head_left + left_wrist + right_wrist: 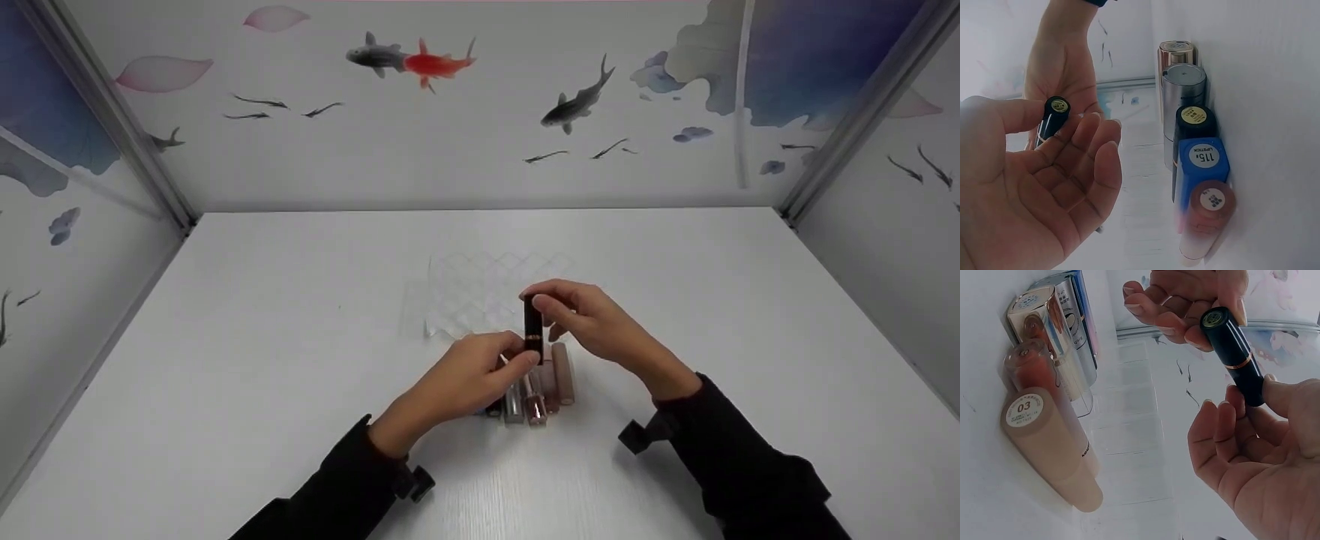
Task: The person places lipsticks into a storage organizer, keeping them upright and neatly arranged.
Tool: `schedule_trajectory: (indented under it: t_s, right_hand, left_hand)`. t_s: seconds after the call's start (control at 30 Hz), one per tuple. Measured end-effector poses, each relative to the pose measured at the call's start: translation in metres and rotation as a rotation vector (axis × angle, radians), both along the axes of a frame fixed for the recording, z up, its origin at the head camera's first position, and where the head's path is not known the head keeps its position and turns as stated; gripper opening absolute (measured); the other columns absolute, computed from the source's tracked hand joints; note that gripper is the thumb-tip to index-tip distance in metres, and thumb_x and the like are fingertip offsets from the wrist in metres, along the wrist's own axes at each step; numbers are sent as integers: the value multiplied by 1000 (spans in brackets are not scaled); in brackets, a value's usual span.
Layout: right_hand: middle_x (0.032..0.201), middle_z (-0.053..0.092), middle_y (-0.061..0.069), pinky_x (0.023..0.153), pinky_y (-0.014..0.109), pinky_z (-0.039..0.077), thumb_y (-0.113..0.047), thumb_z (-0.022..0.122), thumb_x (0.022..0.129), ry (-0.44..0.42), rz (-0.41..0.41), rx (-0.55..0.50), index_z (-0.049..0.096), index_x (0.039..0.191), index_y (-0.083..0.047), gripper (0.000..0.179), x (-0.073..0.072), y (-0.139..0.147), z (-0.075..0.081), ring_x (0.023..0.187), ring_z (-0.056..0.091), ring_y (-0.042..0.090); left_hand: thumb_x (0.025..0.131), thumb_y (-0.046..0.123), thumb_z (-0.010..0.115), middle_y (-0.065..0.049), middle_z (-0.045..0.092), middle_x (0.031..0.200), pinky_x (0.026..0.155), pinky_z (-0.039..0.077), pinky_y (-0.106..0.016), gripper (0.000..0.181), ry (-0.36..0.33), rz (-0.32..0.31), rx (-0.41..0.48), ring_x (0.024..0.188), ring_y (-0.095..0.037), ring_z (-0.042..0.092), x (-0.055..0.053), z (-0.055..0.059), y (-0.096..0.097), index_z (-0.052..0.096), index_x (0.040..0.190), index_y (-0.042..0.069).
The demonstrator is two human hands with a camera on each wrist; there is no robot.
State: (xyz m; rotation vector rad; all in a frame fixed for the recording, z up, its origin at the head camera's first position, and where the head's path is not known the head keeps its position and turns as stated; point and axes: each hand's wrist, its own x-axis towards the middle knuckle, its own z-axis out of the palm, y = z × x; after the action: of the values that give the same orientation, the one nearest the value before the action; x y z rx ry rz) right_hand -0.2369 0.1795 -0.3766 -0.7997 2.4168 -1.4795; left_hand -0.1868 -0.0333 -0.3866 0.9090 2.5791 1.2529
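Note:
A black lipstick (533, 319) with a thin gold band is held upright between both hands. My left hand (472, 379) pinches its lower end between thumb and forefinger; the other fingers are loosely bent. At the upper end, my right hand (600, 322) pinches it with thumb and fingertips. In the left wrist view a round label marks the end of the lipstick (1057, 109). Below the hands several lip tubes lie side by side: a blue lipstick (1203, 160), a silver tube (1184, 93), a reddish tube (1036, 377) and a beige tube (1044, 433) marked 03.
A clear plastic tray (480, 289) with a grid of compartments lies on the white table (262, 360), just beyond the tubes. Decorated panels (487, 165) painted with fish stand at the back and both sides.

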Motion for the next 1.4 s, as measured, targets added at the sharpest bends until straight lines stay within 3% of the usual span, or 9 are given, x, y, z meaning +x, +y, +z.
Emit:
schedule_trajectory:
  t_s: [0.23, 0.37, 0.5, 0.6, 0.8, 0.93, 1.03, 1.13, 1.4]
  right_hand:
    - [99, 63, 9, 73, 41, 55, -36, 46, 98, -35, -10, -6, 60, 121, -13, 35, -1, 0, -1, 86, 61, 36]
    - [99, 63, 8, 75, 48, 54, -36, 46, 98, -53, -20, -5, 59, 121, -14, 34, -1, 0, -1, 86, 62, 35]
    - [99, 63, 10, 74, 44, 54, -34, 46, 99, -37, -31, -5, 59, 122, -13, 34, -1, 0, -1, 87, 62, 31]
    - [100, 63, 10, 73, 38, 55, -32, 46, 99, -4, -42, -7, 58, 123, -12, 33, -1, 1, 1, 87, 62, 27]
    - [103, 60, 7, 70, 33, 55, -30, 47, 99, 51, -62, -27, 59, 122, -15, 30, -2, 4, 4, 86, 58, 24]
    - [105, 60, 5, 70, 33, 55, -30, 48, 98, 64, -69, -42, 60, 122, -16, 30, -1, 6, 6, 83, 59, 18]
    - [105, 60, 5, 70, 33, 55, -31, 49, 98, 65, -73, -49, 60, 122, -17, 30, -1, 7, 7, 83, 60, 18]
    - [104, 61, 5, 71, 33, 55, -32, 49, 98, 59, -78, -58, 59, 122, -17, 30, -2, 8, 8, 84, 61, 22]
    - [103, 60, 5, 76, 30, 53, -32, 49, 98, 84, -122, -58, 57, 124, -14, 32, -3, 13, 13, 88, 60, 20]
  left_hand:
    - [97, 40, 46, 5, 68, 90, 61, 47, -20, 31, 8, 6, -6, 70, -4, 57, 0, -1, 0, 68, 104, 19]
    - [98, 41, 46, 6, 68, 91, 61, 48, -19, 32, 15, -5, -13, 70, -3, 58, -1, -2, -1, 67, 104, 18]
    - [97, 44, 45, 6, 69, 92, 63, 49, -20, 35, 32, 20, -28, 73, -3, 60, -3, 1, -4, 68, 106, 18]
    - [97, 45, 46, 7, 69, 94, 69, 49, -23, 36, 98, 92, -56, 79, -4, 60, -5, 5, -9, 68, 107, 18]
    - [94, 34, 56, 0, 68, 103, 79, 51, -32, 27, 396, 319, -142, 95, -17, 61, -13, 11, -26, 68, 105, 13]
    - [93, 28, 58, -7, 64, 118, 90, 50, -35, 29, 450, 453, -128, 110, -22, 59, -23, 11, -39, 64, 115, 9]
    - [94, 25, 57, -12, 56, 132, 102, 44, -38, 39, 410, 512, -107, 125, -25, 52, -29, 9, -47, 56, 128, 5]
    - [96, 24, 53, -17, 46, 142, 109, 35, -41, 49, 322, 516, -75, 134, -27, 41, -34, 7, -53, 44, 138, 0]
    - [100, 44, 37, -10, 28, 154, 114, 26, -40, 65, -87, 439, 26, 141, -23, 30, -48, -5, -68, 22, 149, 4]
